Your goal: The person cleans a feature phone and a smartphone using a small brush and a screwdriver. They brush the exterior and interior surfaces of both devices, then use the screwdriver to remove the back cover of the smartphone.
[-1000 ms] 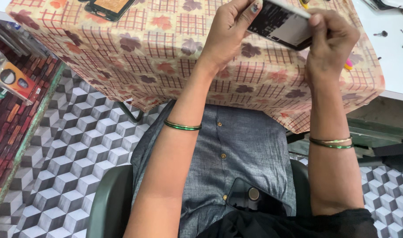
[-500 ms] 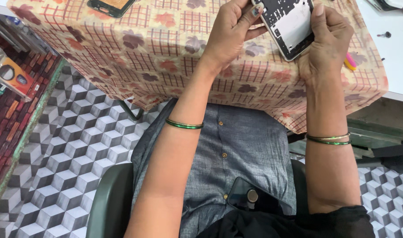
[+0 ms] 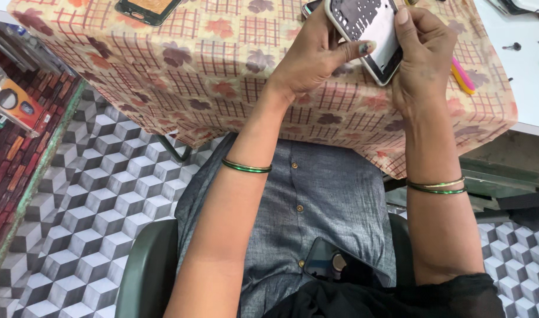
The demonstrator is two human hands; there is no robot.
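While both hands close around it, I see the phone frame [image 3: 369,29] held above the floral tablecloth [image 3: 210,76]. My left hand [image 3: 311,59] grips its lower edge; my right hand [image 3: 425,59] clasps the right side.

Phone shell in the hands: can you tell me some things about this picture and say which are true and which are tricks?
1. Both hands hold the phone shell. True: left hand and right hand grip it.
2. The tablecloth is plain blue. False: it is checked with a leaf print.
3. Another phone frame lies on the table's far side. True.
4. The floor is bare wood. False: it has a grey cube pattern.
5. Each wrist wears green bangles. True.
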